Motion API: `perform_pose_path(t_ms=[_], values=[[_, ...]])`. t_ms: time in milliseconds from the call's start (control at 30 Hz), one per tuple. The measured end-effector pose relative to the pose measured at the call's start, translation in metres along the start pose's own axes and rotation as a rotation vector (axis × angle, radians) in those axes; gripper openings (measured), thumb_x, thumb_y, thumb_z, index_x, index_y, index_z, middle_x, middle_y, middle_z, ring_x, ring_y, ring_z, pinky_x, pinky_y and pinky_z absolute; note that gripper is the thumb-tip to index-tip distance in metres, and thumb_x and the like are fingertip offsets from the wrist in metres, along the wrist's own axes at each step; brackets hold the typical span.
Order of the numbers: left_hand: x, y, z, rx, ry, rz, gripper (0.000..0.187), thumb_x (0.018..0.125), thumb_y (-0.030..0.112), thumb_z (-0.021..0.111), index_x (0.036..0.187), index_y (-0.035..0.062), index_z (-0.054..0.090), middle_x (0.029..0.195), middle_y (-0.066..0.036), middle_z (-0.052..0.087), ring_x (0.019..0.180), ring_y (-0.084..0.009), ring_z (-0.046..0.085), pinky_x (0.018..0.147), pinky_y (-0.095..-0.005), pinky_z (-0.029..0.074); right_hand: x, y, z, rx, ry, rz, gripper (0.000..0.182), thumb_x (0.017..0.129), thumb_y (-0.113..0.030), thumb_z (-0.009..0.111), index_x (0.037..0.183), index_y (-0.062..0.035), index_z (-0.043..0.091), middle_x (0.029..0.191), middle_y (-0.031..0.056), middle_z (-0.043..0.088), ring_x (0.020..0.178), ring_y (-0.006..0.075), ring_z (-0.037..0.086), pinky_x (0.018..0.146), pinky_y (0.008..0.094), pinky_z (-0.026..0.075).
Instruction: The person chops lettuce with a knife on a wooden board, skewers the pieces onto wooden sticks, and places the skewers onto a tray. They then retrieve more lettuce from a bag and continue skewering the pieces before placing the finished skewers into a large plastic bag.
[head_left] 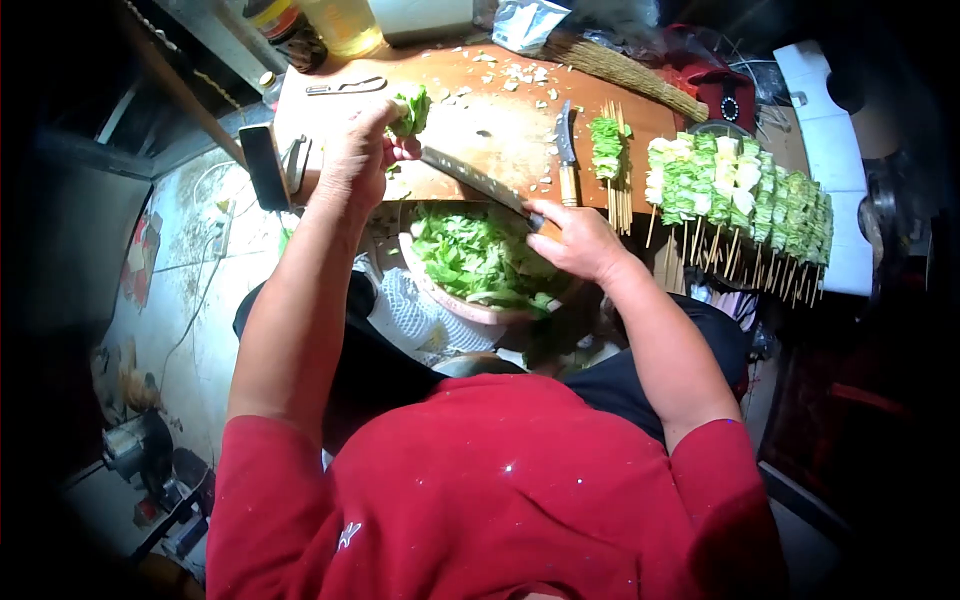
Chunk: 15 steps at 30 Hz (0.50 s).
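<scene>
My left hand [365, 150] is closed around a bunch of green leaves [410, 112] above the left part of the wooden board [470, 130]. In my right hand [580, 240] is the handle of a knife [475, 180], its broad blade pointing up and left toward the leaves. Below the blade, a round basin [480, 312] holds a heap of cut leafy greens [470, 250]. A second, smaller knife [566, 150] lies on the board, beside several wooden skewers threaded with folded leaves [607, 147].
Many loaded leaf skewers [740, 185] are stacked at the right. A phone [263, 165] stands at the board's left edge, near a peeler [346, 87]. A straw broom [630, 75] lies along the back, by bottles [340, 25]. White netting [410, 305] hangs beside the basin.
</scene>
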<state>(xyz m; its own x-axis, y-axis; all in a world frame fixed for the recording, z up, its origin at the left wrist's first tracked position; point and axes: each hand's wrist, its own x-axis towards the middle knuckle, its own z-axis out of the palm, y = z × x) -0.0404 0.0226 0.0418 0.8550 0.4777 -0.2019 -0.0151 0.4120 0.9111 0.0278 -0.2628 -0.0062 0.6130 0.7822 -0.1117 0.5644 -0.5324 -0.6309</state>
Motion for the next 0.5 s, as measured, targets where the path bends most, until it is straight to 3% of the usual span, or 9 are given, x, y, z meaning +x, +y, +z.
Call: perform_pose_path(t_ms=[133, 200, 333, 367, 467, 500], values=[[0.006, -0.008, 0.008, -0.057, -0.077, -0.096, 0.022, 0.08, 0.015, 0.065, 0.095, 0.0006, 0.058, 0.084, -0.01, 0.061, 0.068, -0.0194, 0.06, 0.065, -0.0311, 0.051, 0.021, -0.005, 0.015, -0.172, 0.1, 0.188, 0.037, 0.081, -0.026, 0.059, 0.116, -0.0109, 0.058, 0.089, 0.0206, 0.064, 0.082, 0.0368, 0.063, 0.075, 0.0431, 0.051], [0.009, -0.011, 0.014, -0.031, -0.075, -0.094, 0.015, 0.085, 0.012, 0.057, 0.094, 0.0003, 0.057, 0.088, -0.012, 0.061, 0.072, -0.0224, 0.061, 0.067, -0.0341, 0.053, 0.033, 0.002, 0.034, -0.237, 0.147, 0.234, 0.038, 0.083, -0.026, 0.057, 0.118, -0.0147, 0.054, 0.089, 0.0185, 0.064, 0.084, 0.0366, 0.062, 0.075, 0.0448, 0.05], [0.013, -0.017, 0.014, -0.072, -0.083, -0.095, 0.021, 0.087, 0.014, 0.058, 0.103, 0.0013, 0.055, 0.091, -0.013, 0.061, 0.077, -0.0237, 0.064, 0.072, -0.0359, 0.056, 0.043, 0.017, 0.059, -0.089, 0.094, 0.398, 0.037, 0.085, -0.025, 0.056, 0.122, -0.0229, 0.052, 0.093, 0.0159, 0.065, 0.086, 0.0376, 0.061, 0.077, 0.0431, 0.05], [0.014, -0.017, 0.013, -0.052, -0.094, -0.089, 0.022, 0.088, 0.018, 0.059, 0.102, 0.002, 0.055, 0.092, -0.012, 0.061, 0.079, -0.0238, 0.064, 0.072, -0.036, 0.057, 0.041, 0.017, 0.06, -0.053, 0.07, 0.367, 0.034, 0.089, -0.033, 0.05, 0.106, -0.0056, 0.06, 0.096, 0.0203, 0.062, 0.096, 0.0365, 0.06, 0.088, 0.0424, 0.046], [0.016, -0.013, 0.016, -0.003, -0.111, -0.098, 0.024, 0.087, 0.02, 0.059, 0.102, 0.0019, 0.055, 0.092, -0.011, 0.061, 0.079, -0.0233, 0.064, 0.071, -0.036, 0.057, 0.039, 0.025, 0.065, 0.033, 0.115, 0.322, 0.033, 0.082, -0.022, 0.06, 0.113, -0.0128, 0.057, 0.108, 0.0148, 0.062, 0.091, 0.0345, 0.061, 0.082, 0.0398, 0.05], [0.016, -0.011, 0.019, 0.01, -0.088, -0.099, 0.023, 0.087, 0.022, 0.06, 0.1, 0.003, 0.056, 0.09, -0.01, 0.061, 0.071, -0.0207, 0.063, 0.067, -0.0345, 0.056, 0.034, -0.002, 0.029, -0.066, 0.125, 0.27, 0.035, 0.08, -0.021, 0.061, 0.114, -0.0088, 0.057, 0.107, 0.0132, 0.063, 0.092, 0.033, 0.062, 0.083, 0.0377, 0.05]])
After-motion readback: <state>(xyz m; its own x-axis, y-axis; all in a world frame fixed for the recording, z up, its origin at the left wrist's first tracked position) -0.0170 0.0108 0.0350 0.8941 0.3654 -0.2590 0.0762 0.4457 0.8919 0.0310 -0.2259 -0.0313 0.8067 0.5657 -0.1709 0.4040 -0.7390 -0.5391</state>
